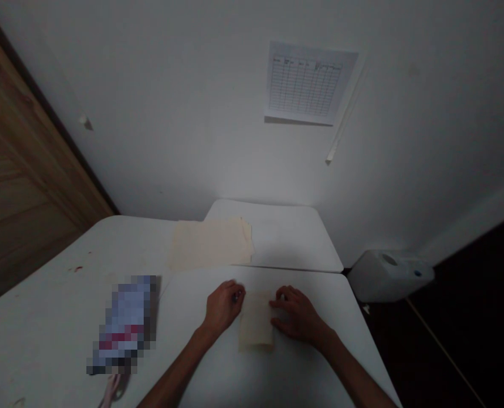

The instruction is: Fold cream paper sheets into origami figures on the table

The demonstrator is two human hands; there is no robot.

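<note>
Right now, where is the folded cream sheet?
In the head view, the folded cream sheet lies on the white table, between the left hand and the right hand.

folded sheet between two hands on the near table (pixel 320 294)

the folded sheet (pixel 256 322) lies between the left hand (pixel 223 307) and the right hand (pixel 298 315), both touching its sides. a blurred packet (pixel 124 323) lies to their left on the same table. a larger sheet (pixel 209 243) lies behind them, just left of the far table (pixel 286 232). a printed chart (pixel 307 82) hangs on the wall at top centre, a wooden door (pixel 22 158) stands at upper left, and a plastic container (pixel 390 276) sits right of the far table.
</note>
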